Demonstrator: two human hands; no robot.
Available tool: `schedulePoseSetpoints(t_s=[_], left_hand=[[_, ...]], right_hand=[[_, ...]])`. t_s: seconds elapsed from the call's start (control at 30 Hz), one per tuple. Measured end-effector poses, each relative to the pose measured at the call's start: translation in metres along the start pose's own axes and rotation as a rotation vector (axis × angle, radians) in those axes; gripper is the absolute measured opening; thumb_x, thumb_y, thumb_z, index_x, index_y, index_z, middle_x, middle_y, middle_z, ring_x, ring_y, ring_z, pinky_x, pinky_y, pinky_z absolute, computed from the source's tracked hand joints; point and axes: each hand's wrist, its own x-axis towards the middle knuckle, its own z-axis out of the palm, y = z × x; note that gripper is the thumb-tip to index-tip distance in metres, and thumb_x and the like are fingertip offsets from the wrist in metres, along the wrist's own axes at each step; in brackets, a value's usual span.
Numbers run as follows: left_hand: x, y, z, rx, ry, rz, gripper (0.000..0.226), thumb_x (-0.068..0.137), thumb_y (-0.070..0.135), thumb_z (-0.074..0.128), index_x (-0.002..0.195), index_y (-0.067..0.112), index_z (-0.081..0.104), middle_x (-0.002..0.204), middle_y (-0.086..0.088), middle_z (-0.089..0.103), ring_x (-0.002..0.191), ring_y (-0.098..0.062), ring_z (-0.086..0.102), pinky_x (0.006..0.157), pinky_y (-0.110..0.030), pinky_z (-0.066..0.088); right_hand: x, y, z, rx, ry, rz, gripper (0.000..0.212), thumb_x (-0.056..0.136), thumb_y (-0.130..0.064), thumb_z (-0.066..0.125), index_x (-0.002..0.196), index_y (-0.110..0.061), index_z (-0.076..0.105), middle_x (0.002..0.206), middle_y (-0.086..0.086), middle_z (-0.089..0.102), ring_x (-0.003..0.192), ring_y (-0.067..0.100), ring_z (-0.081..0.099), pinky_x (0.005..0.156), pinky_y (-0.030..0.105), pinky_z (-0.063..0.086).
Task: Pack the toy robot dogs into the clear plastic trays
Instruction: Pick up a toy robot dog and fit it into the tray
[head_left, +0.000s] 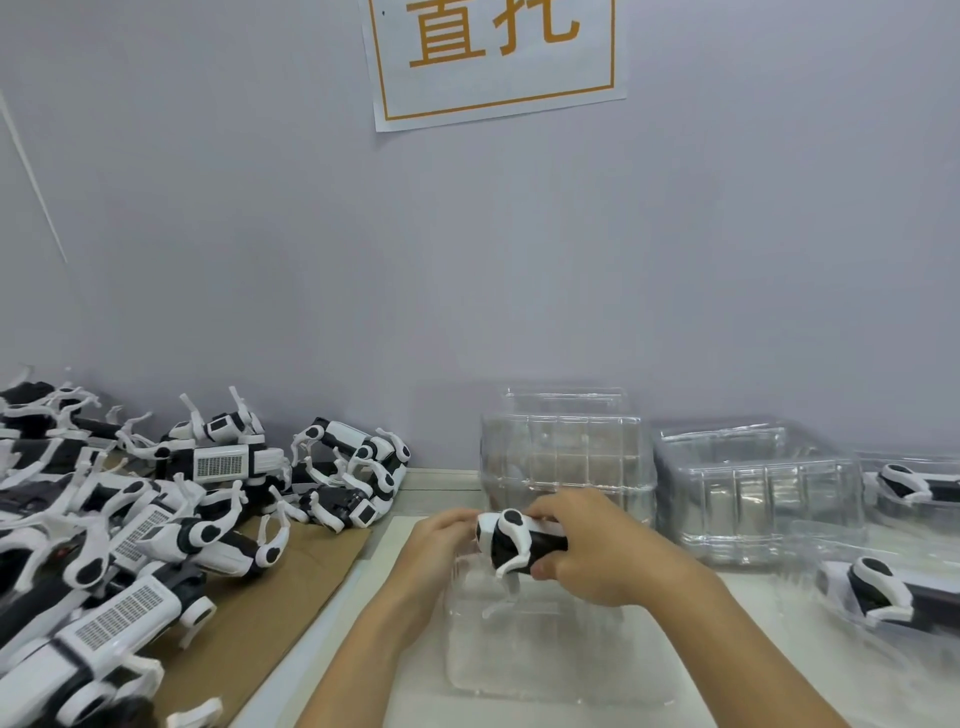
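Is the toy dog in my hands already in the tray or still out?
Still out: both hands hold the toy dog above the clear tray, only its legs dipping toward it.

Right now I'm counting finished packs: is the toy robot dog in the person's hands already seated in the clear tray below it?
No: both hands hold the toy robot dog above the clear tray, with only its legs reaching down toward it.

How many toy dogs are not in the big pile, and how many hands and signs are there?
Held dog: 1
Packed dogs on the right: 2
Hands, left and right: 2
Sign: 1
Total: 6
The pile is too tangled to count.
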Motion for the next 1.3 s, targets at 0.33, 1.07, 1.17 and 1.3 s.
schedulePoseSetpoints(t_s=[0.33, 1.07, 1.17, 1.3], left_hand=[[-0.006, 0.003, 0.003, -0.105, -0.039, -0.002, 0.031, 0.096, 0.019, 0.051, 0.079, 0.019, 0.078, 0.093, -0.005, 0.074, 0.086, -0.019, 0.068, 0.081, -0.033, 0.047], [-0.009, 0.003, 0.004, -0.264, -0.082, -0.053, 0.029, 0.099, 0.013, 0.051, 0.112, -0.008, 0.067, 0.09, -0.023, 0.069, 0.074, -0.03, 0.065, 0.059, -0.036, 0.051], [-0.009, 0.003, 0.005, -0.285, -0.08, -0.055, 0.026, 0.099, 0.013, 0.051, 0.108, -0.003, 0.07, 0.089, -0.021, 0.071, 0.072, -0.029, 0.067, 0.057, -0.036, 0.053], [-0.009, 0.002, 0.005, -0.328, -0.081, -0.069, 0.028, 0.098, 0.014, 0.051, 0.092, 0.006, 0.077, 0.089, -0.022, 0.072, 0.069, -0.028, 0.069, 0.051, -0.034, 0.053]], right_hand=[[0.001, -0.001, 0.015, -0.058, 0.11, -0.015, 0.036, 0.085, -0.029, 0.073, 0.117, -0.03, 0.056, 0.116, -0.011, 0.053, 0.107, 0.015, 0.048, 0.092, 0.032, 0.045], [0.002, -0.001, 0.025, 0.076, 0.116, 0.004, 0.038, 0.08, -0.023, 0.079, 0.114, -0.027, 0.062, 0.108, -0.01, 0.047, 0.103, 0.014, 0.048, 0.089, 0.028, 0.044], [0.002, -0.002, 0.025, 0.075, 0.105, 0.011, 0.04, 0.081, -0.024, 0.078, 0.118, -0.027, 0.061, 0.111, -0.008, 0.046, 0.105, 0.015, 0.048, 0.09, 0.029, 0.044], [0.002, -0.002, 0.025, 0.075, 0.095, 0.028, 0.042, 0.083, -0.024, 0.078, 0.121, -0.027, 0.06, 0.114, -0.007, 0.046, 0.11, 0.017, 0.047, 0.095, 0.033, 0.045]])
